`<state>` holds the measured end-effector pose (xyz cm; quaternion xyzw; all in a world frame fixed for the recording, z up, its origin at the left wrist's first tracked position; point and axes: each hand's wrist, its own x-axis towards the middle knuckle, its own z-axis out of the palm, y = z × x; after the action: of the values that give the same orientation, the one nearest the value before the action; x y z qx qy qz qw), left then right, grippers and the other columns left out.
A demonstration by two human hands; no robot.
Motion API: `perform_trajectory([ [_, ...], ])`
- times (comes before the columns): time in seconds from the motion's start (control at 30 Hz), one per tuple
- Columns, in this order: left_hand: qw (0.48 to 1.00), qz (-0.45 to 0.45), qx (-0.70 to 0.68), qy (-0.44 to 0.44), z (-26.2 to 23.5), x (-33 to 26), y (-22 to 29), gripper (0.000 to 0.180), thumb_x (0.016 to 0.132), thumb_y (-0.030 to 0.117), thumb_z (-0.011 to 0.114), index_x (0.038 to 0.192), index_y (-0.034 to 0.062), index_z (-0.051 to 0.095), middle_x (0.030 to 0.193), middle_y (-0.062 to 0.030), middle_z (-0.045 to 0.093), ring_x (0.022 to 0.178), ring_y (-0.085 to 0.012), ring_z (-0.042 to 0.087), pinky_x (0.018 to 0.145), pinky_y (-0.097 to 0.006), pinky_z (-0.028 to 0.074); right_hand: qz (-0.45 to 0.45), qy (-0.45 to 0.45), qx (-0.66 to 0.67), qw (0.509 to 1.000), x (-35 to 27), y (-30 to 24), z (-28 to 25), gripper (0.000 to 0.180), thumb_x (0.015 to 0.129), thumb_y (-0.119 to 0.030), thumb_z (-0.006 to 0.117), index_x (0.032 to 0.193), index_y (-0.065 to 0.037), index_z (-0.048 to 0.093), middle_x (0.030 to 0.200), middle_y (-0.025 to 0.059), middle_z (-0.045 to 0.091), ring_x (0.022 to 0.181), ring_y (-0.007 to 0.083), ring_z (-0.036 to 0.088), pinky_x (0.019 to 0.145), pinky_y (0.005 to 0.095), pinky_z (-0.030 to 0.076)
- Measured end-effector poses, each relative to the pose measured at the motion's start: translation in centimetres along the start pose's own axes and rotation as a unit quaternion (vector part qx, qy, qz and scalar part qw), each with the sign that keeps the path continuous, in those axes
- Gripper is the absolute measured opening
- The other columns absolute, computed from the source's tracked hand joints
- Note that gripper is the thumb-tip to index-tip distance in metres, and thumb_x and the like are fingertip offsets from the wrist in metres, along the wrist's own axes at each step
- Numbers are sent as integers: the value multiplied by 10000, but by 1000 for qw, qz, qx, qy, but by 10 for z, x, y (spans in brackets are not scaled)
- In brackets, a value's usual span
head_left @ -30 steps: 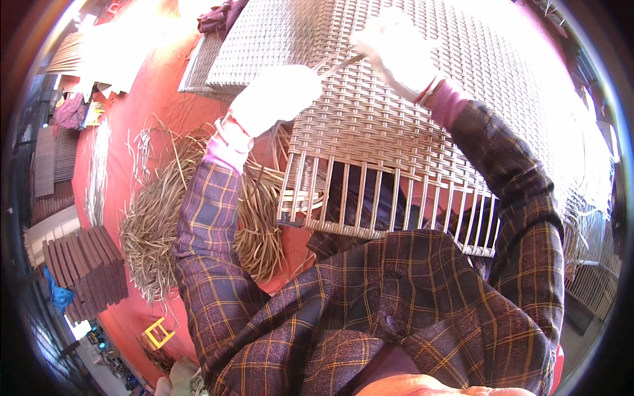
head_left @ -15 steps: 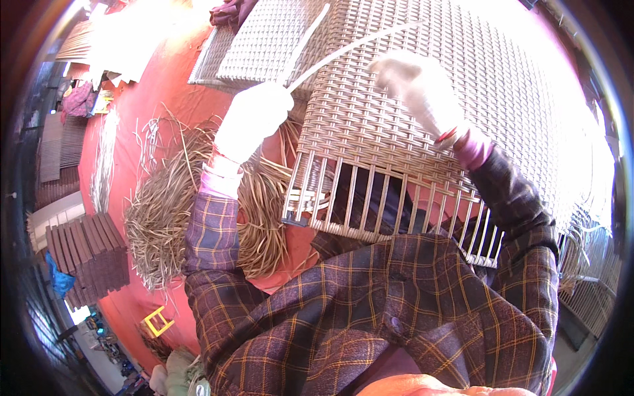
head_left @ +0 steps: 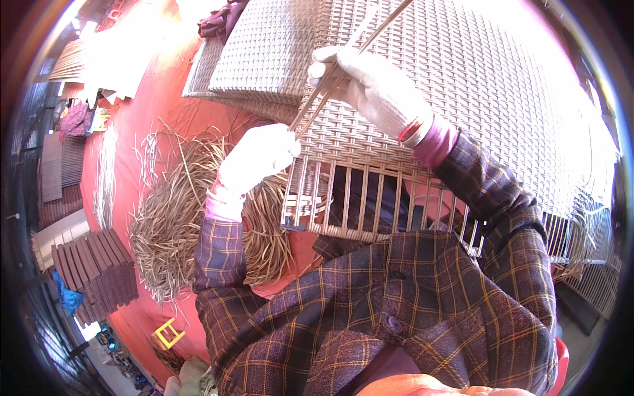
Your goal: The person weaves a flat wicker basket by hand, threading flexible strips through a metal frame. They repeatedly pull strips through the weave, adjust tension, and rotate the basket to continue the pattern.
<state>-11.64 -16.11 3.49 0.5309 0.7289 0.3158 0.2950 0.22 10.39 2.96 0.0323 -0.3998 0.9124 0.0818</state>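
My left hand (head_left: 259, 158), in a white glove, is closed on the lower end of a few thin brown weaving strips (head_left: 313, 117) beside the corner of a woven wicker panel (head_left: 409, 125). Farther up the same strips, my right hand (head_left: 376, 89), also gloved, has its fingers closed round them. Beyond it the strips run on toward the upper edge of the picture. The panel's weave is dense, but its near end shows bare frame bars (head_left: 376, 198) with gaps between them. Strong light washes out detail on the left glove.
A heap of loose brown strips (head_left: 172, 224) lies on the red floor covering (head_left: 191, 119) to the left. Another woven piece (head_left: 264, 53) stands behind. Stacked brown slats (head_left: 92, 270), a small yellow frame (head_left: 169, 334) and dark red cloth (head_left: 221, 20) are around.
My right hand has moved left, from above the panel onto the strips near my left hand. My left hand has come slightly lower. The strips now slope straight up to the right.
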Motion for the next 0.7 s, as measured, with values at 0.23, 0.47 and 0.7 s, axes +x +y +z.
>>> perform_trajectory([
  [0.23,971,-140,-187,-39,-5,-23,-23,205,1027,156,695,1134,-15,738,1003,-43,738,896,-147,685,780,-299,568,-6,22,-4,1000,-11,-1,-9,332,1151,-275,550,1285,5,669,1193,111,721,1155,235,694,1124,449,528],
  [0.47,985,31,-27,169,-12,21,10,287,1070,105,638,1296,-43,737,1239,-117,779,1139,-169,729,996,-325,582,-51,31,-63,996,-34,27,15,281,1151,-207,539,1279,0,679,1158,128,729,1136,231,694,1094,412,538],
  [0.7,925,209,249,195,22,60,35,211,976,93,670,1164,26,738,1065,-151,745,945,-326,736,826,-417,603,-215,100,-585,775,-43,21,7,243,1061,-82,610,1281,-29,700,1101,185,754,999,326,737,884,391,602],
])
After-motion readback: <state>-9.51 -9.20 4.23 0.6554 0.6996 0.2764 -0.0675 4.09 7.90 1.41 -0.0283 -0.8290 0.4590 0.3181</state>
